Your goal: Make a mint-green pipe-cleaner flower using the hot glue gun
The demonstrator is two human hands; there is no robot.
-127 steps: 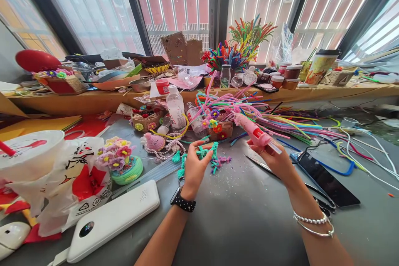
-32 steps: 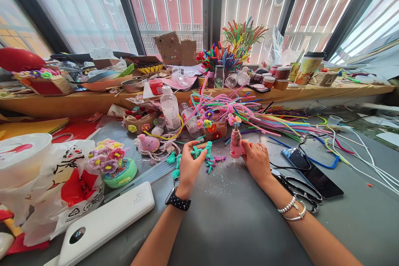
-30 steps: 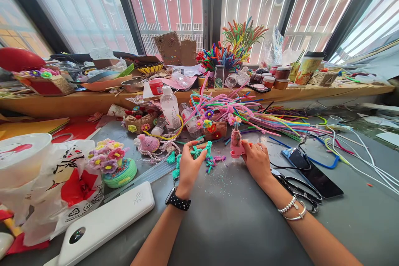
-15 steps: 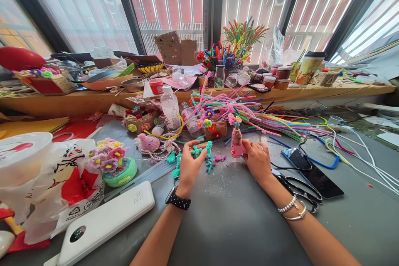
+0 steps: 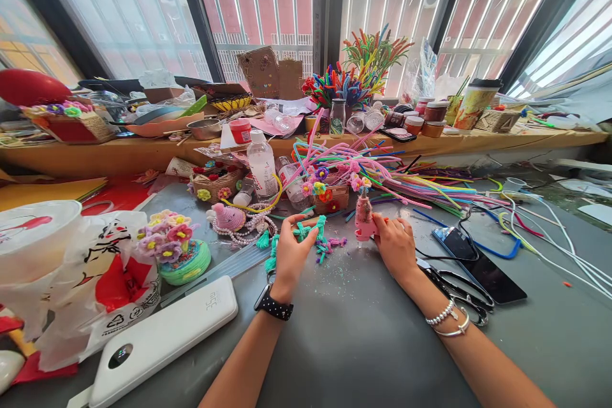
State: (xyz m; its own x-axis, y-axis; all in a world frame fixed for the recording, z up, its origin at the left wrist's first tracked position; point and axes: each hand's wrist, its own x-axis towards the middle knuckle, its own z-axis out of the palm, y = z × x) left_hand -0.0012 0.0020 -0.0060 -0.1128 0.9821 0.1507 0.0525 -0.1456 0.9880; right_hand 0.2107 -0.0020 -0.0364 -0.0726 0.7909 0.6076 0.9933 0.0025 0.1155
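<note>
My left hand [image 5: 294,255] is closed around a teal chenille-stem piece [image 5: 310,227], its thumb and fingers pinching it above the table; part of it is hidden by the hand. More teal chenille [image 5: 271,255] shows beside the wrist side of that hand. A purple chenille piece [image 5: 332,243] is just past the fingertips. To the right, my right hand [image 5: 396,242] grips a pink hot glue gun [image 5: 365,223], held upright with its metal tip pointing up. Part of its handle lies hidden behind the fingers.
A white power bank [image 5: 167,338] lies at front left, beside a crocheted flower pot [image 5: 184,262]. A dark phone [image 5: 482,268] and glasses [image 5: 466,296] lie right of my right wrist. Behind are chenille stems [image 5: 406,178], a plastic bottle [image 5: 261,166] and flower baskets [image 5: 329,199].
</note>
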